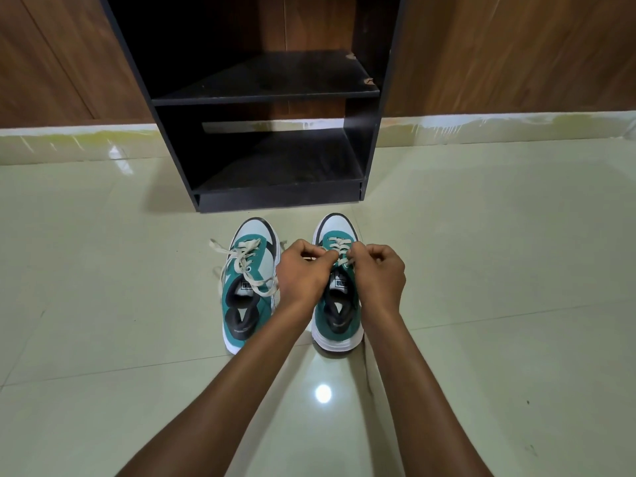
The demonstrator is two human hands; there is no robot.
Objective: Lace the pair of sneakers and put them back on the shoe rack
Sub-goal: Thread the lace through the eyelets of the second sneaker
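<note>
Two teal, white and black sneakers stand side by side on the floor, toes pointing at the black shoe rack. The left sneaker has cream laces lying loose across its tongue and trailing onto the floor at its left. Over the right sneaker, my left hand and my right hand each pinch the cream lace near the upper eyelets. The fingers hide the lace ends.
The rack has two open shelves, both bare, and stands against a wood-panelled wall. Glossy pale floor tiles spread out on all sides, with a light reflection near my forearms.
</note>
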